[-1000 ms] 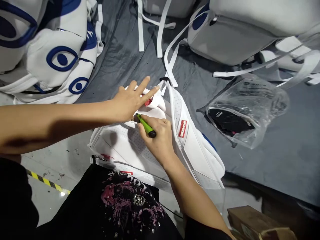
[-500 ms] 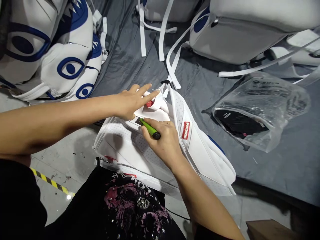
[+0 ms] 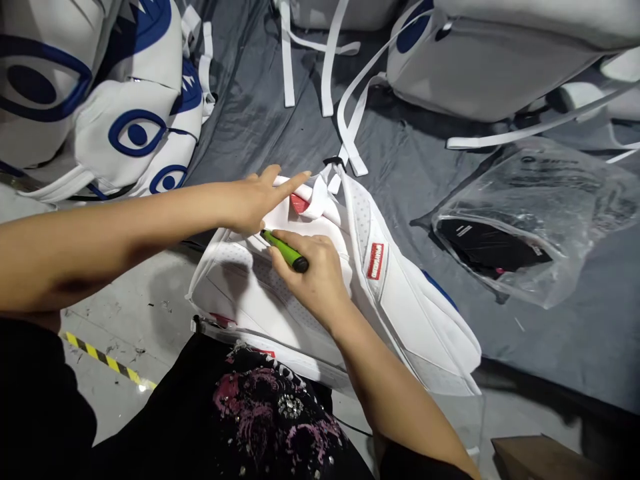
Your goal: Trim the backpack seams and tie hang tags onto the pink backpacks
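A white bag (image 3: 415, 313) with a red label and dotted mesh lies across the table edge, its near side by my lap. My left hand (image 3: 255, 200) rests on the bag's upper part with its fingers spread. Closed round a green tool with a black end (image 3: 287, 252) is my right hand (image 3: 317, 273). The tool's front end touches the bag just below my left hand; its very tip is too small to make out. A white strap loop and a red patch (image 3: 300, 203) show right of my left fingers.
White bags with blue eye shapes (image 3: 120, 130) are piled at the left. Grey-white bags (image 3: 480, 67) with loose straps lie at the back. A clear plastic bag (image 3: 565, 233) holding something black rests on the dark cloth (image 3: 400, 153) at the right.
My right hand and the green tool have moved left along the bag, closer to my left hand. My left hand has shifted slightly left. The whole view has shifted a little.
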`<state>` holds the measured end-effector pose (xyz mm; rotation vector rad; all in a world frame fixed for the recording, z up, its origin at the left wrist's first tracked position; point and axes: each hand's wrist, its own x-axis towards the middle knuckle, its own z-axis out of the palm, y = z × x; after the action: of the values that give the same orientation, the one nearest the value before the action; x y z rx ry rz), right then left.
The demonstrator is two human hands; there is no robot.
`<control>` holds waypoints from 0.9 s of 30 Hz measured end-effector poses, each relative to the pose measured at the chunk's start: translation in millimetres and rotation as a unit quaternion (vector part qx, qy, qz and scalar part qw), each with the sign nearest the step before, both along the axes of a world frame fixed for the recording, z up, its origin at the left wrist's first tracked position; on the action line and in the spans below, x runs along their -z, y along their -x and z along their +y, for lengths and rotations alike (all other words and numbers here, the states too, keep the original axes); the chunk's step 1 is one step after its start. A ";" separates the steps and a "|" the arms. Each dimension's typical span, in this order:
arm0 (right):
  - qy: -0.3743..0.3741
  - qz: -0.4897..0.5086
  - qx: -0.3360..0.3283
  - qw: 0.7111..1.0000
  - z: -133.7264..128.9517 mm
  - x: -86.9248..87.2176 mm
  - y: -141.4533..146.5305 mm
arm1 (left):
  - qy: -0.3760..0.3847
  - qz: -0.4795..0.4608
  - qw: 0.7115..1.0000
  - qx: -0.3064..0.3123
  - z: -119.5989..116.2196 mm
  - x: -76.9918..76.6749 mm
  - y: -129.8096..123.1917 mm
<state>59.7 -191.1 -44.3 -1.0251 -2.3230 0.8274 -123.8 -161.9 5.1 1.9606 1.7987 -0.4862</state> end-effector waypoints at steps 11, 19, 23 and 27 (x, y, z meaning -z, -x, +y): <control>-0.030 -0.045 0.047 0.997 -5.0 -1.1 6.0 | -0.061 -0.031 0.997 0.033 -7.0 11.2 4.6; -0.004 -0.045 0.046 0.998 -5.6 -3.8 8.6 | -0.080 -0.073 0.994 0.030 -8.1 17.3 7.7; 0.008 -0.040 0.041 0.998 -4.6 -4.1 9.7 | -0.089 -0.081 0.992 0.034 -9.6 18.1 8.5; 0.054 -0.007 0.006 0.999 -1.4 -5.6 9.0 | -0.088 -0.083 0.992 0.033 -11.0 17.4 8.2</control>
<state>50.7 -192.5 -38.7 -1.0905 -2.3028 0.9532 -131.9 -172.9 -12.3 2.1153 1.7266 -0.1829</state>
